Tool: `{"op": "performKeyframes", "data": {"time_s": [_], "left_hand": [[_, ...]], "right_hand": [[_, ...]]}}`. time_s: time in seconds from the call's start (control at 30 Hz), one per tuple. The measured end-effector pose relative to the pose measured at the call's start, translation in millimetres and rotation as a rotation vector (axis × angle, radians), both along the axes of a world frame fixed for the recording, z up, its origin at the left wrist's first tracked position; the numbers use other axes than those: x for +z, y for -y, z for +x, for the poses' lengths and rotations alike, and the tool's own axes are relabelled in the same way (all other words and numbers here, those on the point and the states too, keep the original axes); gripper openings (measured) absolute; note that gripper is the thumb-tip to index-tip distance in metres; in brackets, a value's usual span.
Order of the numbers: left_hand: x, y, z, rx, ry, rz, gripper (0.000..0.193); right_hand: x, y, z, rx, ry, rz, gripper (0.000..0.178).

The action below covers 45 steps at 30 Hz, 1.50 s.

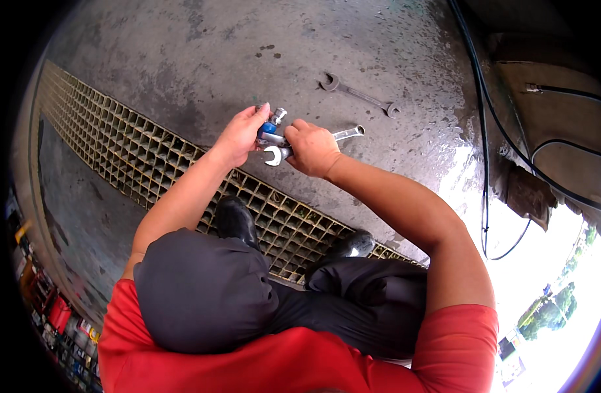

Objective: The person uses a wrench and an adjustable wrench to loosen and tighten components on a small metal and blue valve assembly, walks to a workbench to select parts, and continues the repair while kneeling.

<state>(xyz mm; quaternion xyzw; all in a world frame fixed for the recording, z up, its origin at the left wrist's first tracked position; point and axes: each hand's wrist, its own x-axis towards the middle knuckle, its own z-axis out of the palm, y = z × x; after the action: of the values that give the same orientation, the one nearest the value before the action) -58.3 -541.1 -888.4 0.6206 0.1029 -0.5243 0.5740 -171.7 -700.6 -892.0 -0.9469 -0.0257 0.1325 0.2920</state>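
Note:
My left hand (240,136) is closed around a small metal fitting with a blue section (268,128). A shiny silver end of the fitting sticks out past my fingers, pointing away from me. My right hand (312,148) is wrapped round the shank of a combination wrench (349,133). The wrench's open jaw shows just below the fitting, and its ring end points to the right. Both hands are close together above the concrete floor. My right fingers hide part of the fitting, so I cannot tell whether they also touch it.
A double open-ended wrench (361,93) lies on the wet concrete floor (248,39) beyond my hands. A floor grating (150,141) runs diagonally under my black boots (236,219). Black hoses (482,85) hang at the right. Assorted coloured items stand at the far lower left.

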Motion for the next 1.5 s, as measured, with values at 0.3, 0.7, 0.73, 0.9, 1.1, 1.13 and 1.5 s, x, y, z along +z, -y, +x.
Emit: {"op": "performKeyframes", "data": {"time_s": [0.3, 0.7, 0.73, 0.9, 1.1, 1.13, 1.5], "left_hand": [[7.2, 0.7, 3.7, -0.007, -0.019, -0.024, 0.036], [6.6, 1.6, 6.5, -0.016, -0.013, -0.004, 0.036], [6.5, 1.5, 7.0, -0.025, -0.011, -0.011, 0.036], [3.7, -0.3, 7.4, -0.008, -0.024, -0.011, 0.037], [0.7, -2.0, 8.4, -0.019, -0.022, -0.024, 0.038], [-0.1, -2.2, 8.5, -0.025, -0.02, -0.028, 0.038], [1.3, 1.3, 3.7, 0.007, 0.022, -0.027, 0.036]], "right_hand": [[0.3, 1.1, 0.0, 0.007, -0.079, -0.068, 0.03], [-2.1, -2.5, -3.0, -0.04, -0.024, -0.032, 0.034], [-2.3, -4.3, -3.9, -0.054, 0.01, -0.026, 0.034], [5.7, -2.0, -1.0, -0.073, -0.019, -0.03, 0.032], [5.3, -7.2, -2.0, -0.052, 0.048, -0.03, 0.027], [5.9, -8.1, -2.2, -0.061, 0.068, -0.015, 0.026], [5.0, -9.6, -2.1, -0.05, 0.033, -0.068, 0.023]]}}
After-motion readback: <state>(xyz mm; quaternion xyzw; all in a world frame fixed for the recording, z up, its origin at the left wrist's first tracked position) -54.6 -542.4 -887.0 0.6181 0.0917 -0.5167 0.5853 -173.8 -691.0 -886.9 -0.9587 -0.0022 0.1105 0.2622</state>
